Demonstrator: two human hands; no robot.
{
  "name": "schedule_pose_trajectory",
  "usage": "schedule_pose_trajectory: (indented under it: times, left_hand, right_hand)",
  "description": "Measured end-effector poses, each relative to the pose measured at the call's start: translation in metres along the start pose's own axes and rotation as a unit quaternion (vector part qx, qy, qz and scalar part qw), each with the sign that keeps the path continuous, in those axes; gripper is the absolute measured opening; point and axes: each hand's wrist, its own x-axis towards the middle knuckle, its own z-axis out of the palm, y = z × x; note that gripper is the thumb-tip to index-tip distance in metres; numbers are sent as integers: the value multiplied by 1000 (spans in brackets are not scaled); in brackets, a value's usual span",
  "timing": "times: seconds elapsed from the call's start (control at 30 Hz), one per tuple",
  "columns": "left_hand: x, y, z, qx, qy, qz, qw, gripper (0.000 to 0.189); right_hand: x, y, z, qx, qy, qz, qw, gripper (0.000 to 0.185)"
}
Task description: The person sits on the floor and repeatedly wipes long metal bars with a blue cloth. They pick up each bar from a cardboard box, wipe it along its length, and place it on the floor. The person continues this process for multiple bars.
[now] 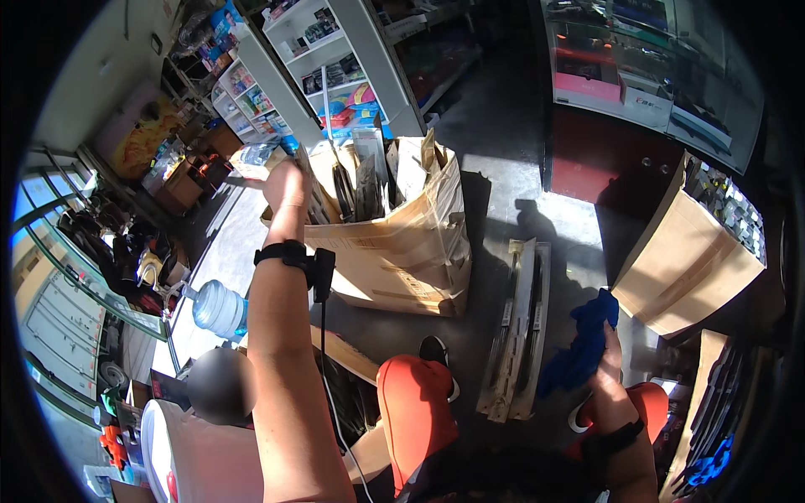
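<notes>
My left hand (288,185) reaches over the left rim of a large open cardboard box (383,264). Its fingers are mostly hidden, beside long flat packages (370,179) standing upright in the box, so a grip cannot be made out. A crumpled dark blue cloth (582,346) hangs from my right hand (609,358). Left of that cloth, a few long narrow packages (516,327) with dark strips inside lie side by side on the floor.
At right stands a cardboard box (685,251) filled with small packaged items, below a glass display case (629,94). Another carton (698,402) holds dark flat pieces. A blue water jug (217,309) and white bucket (207,453) are at left. Stocked shelves (333,50) rise behind.
</notes>
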Motion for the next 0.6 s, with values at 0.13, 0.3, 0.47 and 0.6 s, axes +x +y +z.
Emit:
schedule_pose_trajectory:
  times: [0.13, 0.3, 0.47, 0.6]
  left_hand:
    - [32, 2, -113, -13, 149, 28, 988, 30]
    - [17, 59, -259, -130, 354, 148, 914, 28]
    - [-118, 145, -306, -196, 334, 437, 812, 10]
    - [-246, 163, -253, -242, 98, 615, 744, 23]
  right_hand:
    - [-7, -5, 5, 44, -1, 25, 999, 42]
    - [-19, -13, 8, 48, -2, 74, 996, 41]
    - [-31, -25, 28, 40, -83, 82, 992, 45]
    - [-45, -33, 31, 51, -145, 123, 980, 55]
